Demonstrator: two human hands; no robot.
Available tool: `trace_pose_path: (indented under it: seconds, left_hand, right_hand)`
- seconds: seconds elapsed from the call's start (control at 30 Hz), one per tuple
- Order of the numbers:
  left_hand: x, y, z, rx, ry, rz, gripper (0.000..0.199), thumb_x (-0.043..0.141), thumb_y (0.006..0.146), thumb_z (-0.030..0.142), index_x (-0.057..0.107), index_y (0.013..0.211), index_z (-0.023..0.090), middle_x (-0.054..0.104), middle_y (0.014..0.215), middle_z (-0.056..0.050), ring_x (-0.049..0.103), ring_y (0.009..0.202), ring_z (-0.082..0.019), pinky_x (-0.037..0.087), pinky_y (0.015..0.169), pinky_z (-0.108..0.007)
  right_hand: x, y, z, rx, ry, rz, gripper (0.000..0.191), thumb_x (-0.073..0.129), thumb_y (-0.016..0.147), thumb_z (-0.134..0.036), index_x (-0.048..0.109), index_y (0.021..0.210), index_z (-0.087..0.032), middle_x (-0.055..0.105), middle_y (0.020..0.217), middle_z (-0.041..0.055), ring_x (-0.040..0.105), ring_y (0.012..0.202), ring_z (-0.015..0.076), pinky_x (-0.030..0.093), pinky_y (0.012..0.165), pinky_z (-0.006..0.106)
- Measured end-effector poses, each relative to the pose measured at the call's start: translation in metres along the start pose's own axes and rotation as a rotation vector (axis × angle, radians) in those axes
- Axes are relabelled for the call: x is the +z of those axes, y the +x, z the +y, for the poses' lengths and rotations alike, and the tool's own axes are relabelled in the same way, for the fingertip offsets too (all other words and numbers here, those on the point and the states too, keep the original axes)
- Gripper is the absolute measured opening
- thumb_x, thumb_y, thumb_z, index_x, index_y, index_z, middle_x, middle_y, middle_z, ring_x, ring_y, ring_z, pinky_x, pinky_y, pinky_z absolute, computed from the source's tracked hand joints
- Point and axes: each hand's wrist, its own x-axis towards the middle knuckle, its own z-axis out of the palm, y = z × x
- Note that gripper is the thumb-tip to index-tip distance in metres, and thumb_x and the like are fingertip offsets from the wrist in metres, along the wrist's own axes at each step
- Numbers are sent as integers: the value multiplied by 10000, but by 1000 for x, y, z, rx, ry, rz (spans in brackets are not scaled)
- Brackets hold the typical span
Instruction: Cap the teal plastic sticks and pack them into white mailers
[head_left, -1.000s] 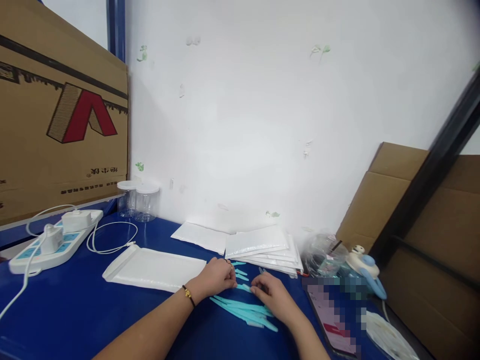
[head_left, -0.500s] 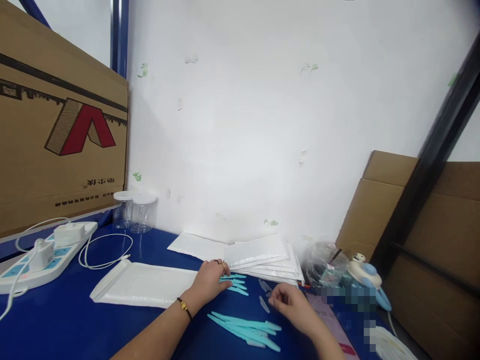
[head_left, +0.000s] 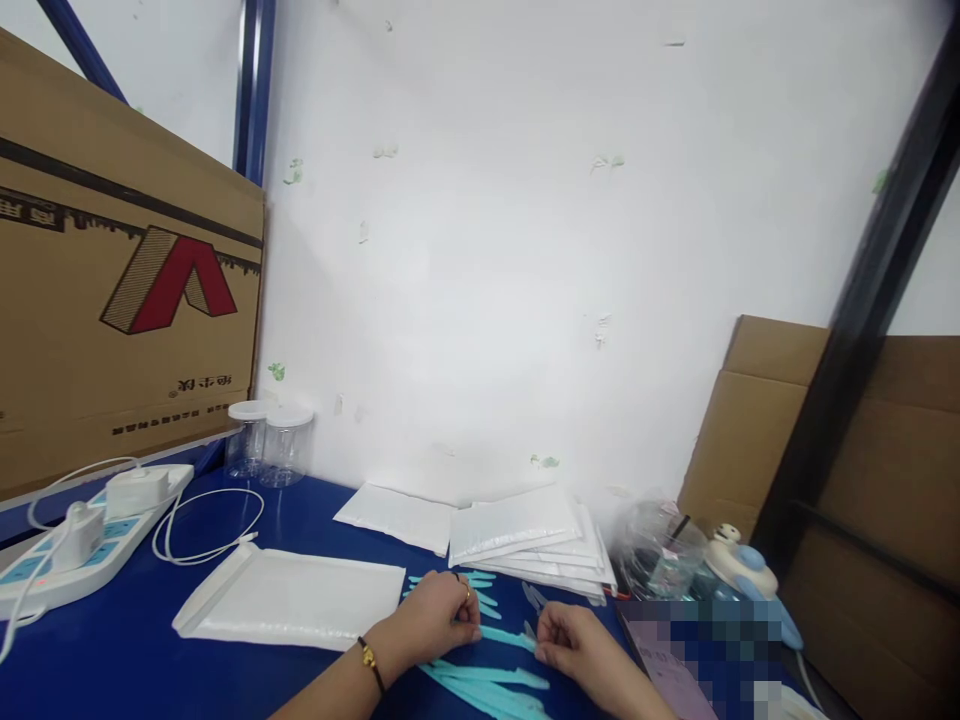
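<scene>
A turquoise eyebrow razor (head_left: 506, 636) stretches between my two hands, just above the blue table. My left hand (head_left: 441, 622) pinches its left end between thumb and fingers. At its right end, the fingertips of my right hand (head_left: 574, 650) are closed around the tip. Below them lies a loose pile of similar turquoise razors (head_left: 487, 690). More turquoise razors (head_left: 484, 588) are spread behind my left hand, which partly hides them. Several small translucent grey pieces, like blade covers (head_left: 534, 596), lie behind my right hand.
A white padded mailer (head_left: 300, 600) lies left of my left hand, and stacked mailers (head_left: 517, 525) rest against the wall. A power strip (head_left: 112, 545) and clear jars (head_left: 285, 450) stand on the left. A plastic bag (head_left: 656, 550) and cream-and-blue object (head_left: 742, 570) are at right.
My left hand has come forward from the back group of razors with one razor in its fingers. My right hand now grips that razor's other end. The view has tilted up slightly.
</scene>
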Motion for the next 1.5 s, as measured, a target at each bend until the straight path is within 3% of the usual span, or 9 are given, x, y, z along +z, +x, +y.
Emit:
trace_pose_path:
  seconds: [0.2, 0.33, 0.53, 0.77, 0.9, 1.17, 1.27, 1.37, 1.5]
  left_hand:
    - [-20, 1, -17, -125, 99, 92, 101, 573, 743, 291, 658, 763, 238, 656, 847, 3, 566, 848, -167, 348, 764, -277]
    - [-26, -1, -20, -185, 112, 157, 239, 627, 690, 350, 632, 910, 256, 631, 910, -4, 546, 908, -190, 350, 768, -279]
    - [-13, -7, -2, -66, -25, 22, 241, 680, 636, 452, 659, 797, 274, 637, 819, 38, 562, 785, -158, 368, 740, -256]
    - [-3, -5, 5, 9, -43, -92, 160, 650, 685, 416, 675, 720, 262, 667, 734, 34, 578, 692, -139, 384, 736, -263]
    - [-11, -2, 2, -21, 42, 13, 110, 653, 703, 365, 665, 712, 256, 671, 769, 34, 580, 783, -153, 341, 793, -285]
    - [-30, -1, -23, -189, 118, 204, 169, 650, 693, 370, 659, 802, 242, 642, 859, -4, 558, 876, -191, 341, 790, -294]
    - [-30, -6, -12, -98, -9, 156, 269, 674, 659, 448, 660, 852, 262, 629, 902, 13, 556, 857, -169, 375, 749, -249]
    - [-22, -11, 3, 38, -105, -62, 302, 695, 617, 509, 684, 801, 269, 635, 815, 34, 559, 738, -138, 382, 634, -212]
    - [-8, -12, 10, 45, -163, -221, 241, 708, 616, 440, 699, 756, 244, 632, 694, 35, 539, 618, -114, 345, 514, -189]
  right_hand:
    - [-4, 10, 24, 48, -86, 153, 56, 576, 696, -197, 573, 653, -162, 568, 606, -10, 479, 579, 127, 326, 526, 209]
    - [-6, 11, 20, 27, -133, 248, 40, 600, 663, -188, 602, 694, -163, 578, 657, -2, 502, 620, 140, 362, 567, 221]
    - [4, -2, -3, 3, -92, -1, 103, 661, 594, -125, 648, 685, -173, 567, 702, -2, 516, 634, 134, 361, 551, 200]
    - [17, 4, -2, -20, -151, -10, 122, 628, 598, -79, 608, 654, -186, 588, 720, 5, 538, 674, 149, 355, 574, 200]
    - [11, 5, -1, -27, -115, 32, 96, 581, 632, -90, 595, 658, -181, 572, 653, -5, 526, 617, 140, 328, 534, 196]
    - [-5, 11, 14, 32, -174, 299, 33, 607, 657, -182, 599, 681, -161, 582, 662, 11, 518, 641, 153, 367, 579, 227]
    - [-7, 3, 5, 37, -96, 168, 37, 614, 655, -186, 623, 676, -157, 583, 636, 9, 511, 610, 142, 351, 547, 220]
    - [-5, -6, -5, 56, 25, -68, 102, 688, 604, -199, 658, 695, -164, 569, 594, -7, 492, 553, 120, 320, 498, 201]
    - [5, -8, -9, 79, 32, -170, 184, 744, 537, -179, 666, 703, -163, 563, 591, -19, 490, 543, 109, 306, 484, 189]
